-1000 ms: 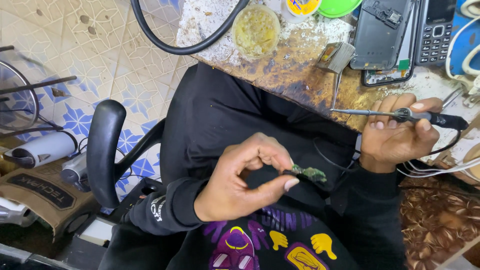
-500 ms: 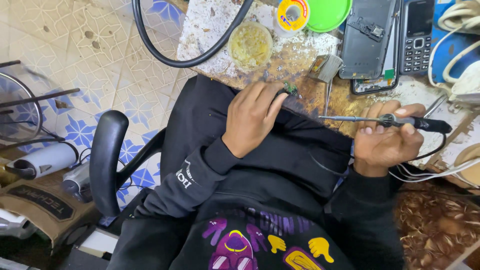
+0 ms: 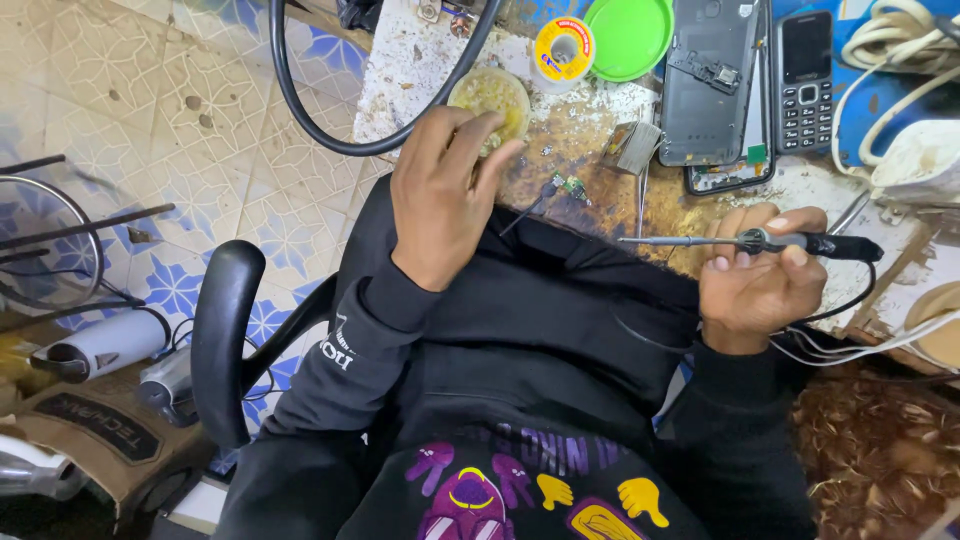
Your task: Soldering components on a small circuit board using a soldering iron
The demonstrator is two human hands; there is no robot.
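Gripping soldering iron (image 3: 745, 241) w/ right hand (image 3: 757, 283) fingers; left hand (image 3: 440, 195) fingers loose over flux tin (image 3: 489, 97).

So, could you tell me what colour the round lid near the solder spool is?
Bright green lid, clearest in the head view.

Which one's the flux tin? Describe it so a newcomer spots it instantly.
On the stained workbench, look at its near-left corner, where the left hand reaches. The flux tin sits under its fingertips: a small round open tin of yellowish paste, paler and duller than the solder spool and green lid behind.
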